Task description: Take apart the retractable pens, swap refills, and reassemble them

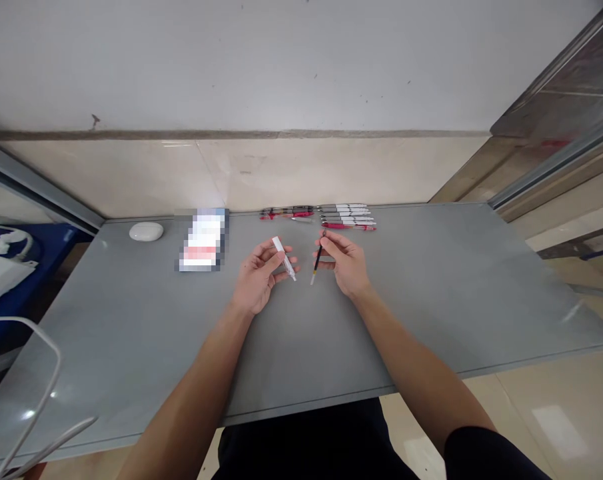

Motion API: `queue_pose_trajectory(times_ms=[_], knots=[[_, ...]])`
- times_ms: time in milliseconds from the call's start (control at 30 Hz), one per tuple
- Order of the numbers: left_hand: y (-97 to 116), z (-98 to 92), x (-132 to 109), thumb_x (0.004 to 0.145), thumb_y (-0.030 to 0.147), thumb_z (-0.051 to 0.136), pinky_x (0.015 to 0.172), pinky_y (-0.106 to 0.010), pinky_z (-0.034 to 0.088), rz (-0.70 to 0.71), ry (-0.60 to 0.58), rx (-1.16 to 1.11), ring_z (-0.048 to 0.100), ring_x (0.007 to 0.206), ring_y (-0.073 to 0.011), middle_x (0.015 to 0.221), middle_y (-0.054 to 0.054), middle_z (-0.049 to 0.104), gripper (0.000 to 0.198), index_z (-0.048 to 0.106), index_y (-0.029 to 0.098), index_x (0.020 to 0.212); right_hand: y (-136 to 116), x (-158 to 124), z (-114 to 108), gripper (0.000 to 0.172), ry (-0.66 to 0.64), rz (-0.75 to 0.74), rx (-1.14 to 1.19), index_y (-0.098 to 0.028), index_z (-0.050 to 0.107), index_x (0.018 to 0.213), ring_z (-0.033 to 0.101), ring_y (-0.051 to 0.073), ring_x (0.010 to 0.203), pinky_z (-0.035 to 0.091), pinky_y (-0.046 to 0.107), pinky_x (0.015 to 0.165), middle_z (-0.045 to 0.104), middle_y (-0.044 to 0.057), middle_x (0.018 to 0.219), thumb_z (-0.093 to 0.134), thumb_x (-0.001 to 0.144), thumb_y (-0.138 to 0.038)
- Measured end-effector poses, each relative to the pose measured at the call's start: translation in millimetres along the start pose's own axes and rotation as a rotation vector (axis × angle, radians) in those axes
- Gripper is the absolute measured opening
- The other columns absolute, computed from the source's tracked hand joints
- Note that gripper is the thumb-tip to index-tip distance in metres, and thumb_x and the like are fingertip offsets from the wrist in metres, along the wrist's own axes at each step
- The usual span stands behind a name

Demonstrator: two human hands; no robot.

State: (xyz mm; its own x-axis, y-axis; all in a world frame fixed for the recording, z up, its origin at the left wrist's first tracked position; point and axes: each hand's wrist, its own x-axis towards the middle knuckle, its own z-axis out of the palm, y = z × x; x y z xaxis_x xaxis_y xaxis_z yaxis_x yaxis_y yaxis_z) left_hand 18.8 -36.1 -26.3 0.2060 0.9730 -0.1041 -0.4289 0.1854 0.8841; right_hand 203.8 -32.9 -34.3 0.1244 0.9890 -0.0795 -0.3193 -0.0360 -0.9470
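Note:
My left hand (pixel 260 272) is closed on a white pen barrel (pixel 284 259), tilted with its narrow end toward me. Across from it, my right hand (pixel 345 261) pinches a thin pen refill (pixel 318 259), dark along most of its length with a clear lower end. The barrel and refill are apart, both held just above the grey table (pixel 301 347). Beyond my hands lie several white pens (pixel 350 215) in a row with a red pen (pixel 348 227) nearest me. To their left are several dark and red pen pieces (pixel 287 212).
A blurred phone-like object (pixel 202 240) and a white oval case (pixel 146 231) lie to the left. White cables (pixel 51 380) hang over the table's left front corner. A wall (pixel 301 173) stands behind the back edge, with a metal frame (pixel 541 147) at the right.

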Motion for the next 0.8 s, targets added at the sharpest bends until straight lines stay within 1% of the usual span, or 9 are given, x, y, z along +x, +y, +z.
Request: queue_pose_trajectory(times_ms=[100,233,433,633,800], knots=[[1.3,-0.1,-0.4,0.08,0.024,0.07,0.081,-0.043,0.057,0.008,-0.007,0.0,0.067,0.089,-0.0198,0.105,-0.005,0.066,0.032,0.06,0.021,0.11,-0.7,-0.6,0.3,0.034,-0.006,-0.002,-0.003,-0.024,0.069,0.097,0.065,0.015,0.072,0.059,0.036,0.065,0.067,0.001,0.089,0.073,0.07,-0.044],[1.6,-0.5,-1.1,0.081,0.024,0.069,0.086,-0.044,0.056,0.013,-0.056,-0.018,0.065,0.095,-0.0208,0.107,-0.006,0.066,0.033,0.061,0.021,0.113,-1.9,-0.4,-0.1,0.03,-0.006,-0.029,-0.005,-0.024,0.069,0.094,0.065,0.015,0.071,0.059,0.035,0.064,0.066,0.001,0.087,0.073,0.071,-0.041],[4.7,0.3,-2.9,0.083,0.022,0.066,0.086,-0.044,0.056,-0.034,-0.095,-0.075,0.065,0.09,-0.0188,0.107,-0.005,0.065,0.031,0.062,0.022,0.114,-2.9,-0.7,-0.5,0.029,-0.076,-0.061,0.019,-0.025,0.069,0.101,0.063,0.014,0.074,0.059,0.033,0.065,0.064,0.001,0.089,0.067,0.077,-0.041],[7.3,-2.5,-2.4,0.083,0.022,0.066,0.088,-0.045,0.055,-0.042,-0.057,-0.102,0.065,0.089,-0.0177,0.106,-0.005,0.065,0.03,0.062,0.021,0.113,-2.5,-1.8,0.8,0.027,-0.169,-0.035,0.035,-0.026,0.069,0.101,0.062,0.013,0.074,0.058,0.034,0.065,0.063,0.001,0.091,0.066,0.079,-0.041],[6.1,-3.5,-2.0,0.082,0.022,0.067,0.085,-0.044,0.056,-0.024,-0.035,-0.075,0.065,0.089,-0.0184,0.106,-0.005,0.065,0.031,0.061,0.022,0.113,-1.7,-2.4,2.3,0.026,-0.21,-0.031,0.03,-0.026,0.069,0.101,0.061,0.013,0.074,0.058,0.035,0.067,0.062,0.001,0.091,0.065,0.08,-0.041]])
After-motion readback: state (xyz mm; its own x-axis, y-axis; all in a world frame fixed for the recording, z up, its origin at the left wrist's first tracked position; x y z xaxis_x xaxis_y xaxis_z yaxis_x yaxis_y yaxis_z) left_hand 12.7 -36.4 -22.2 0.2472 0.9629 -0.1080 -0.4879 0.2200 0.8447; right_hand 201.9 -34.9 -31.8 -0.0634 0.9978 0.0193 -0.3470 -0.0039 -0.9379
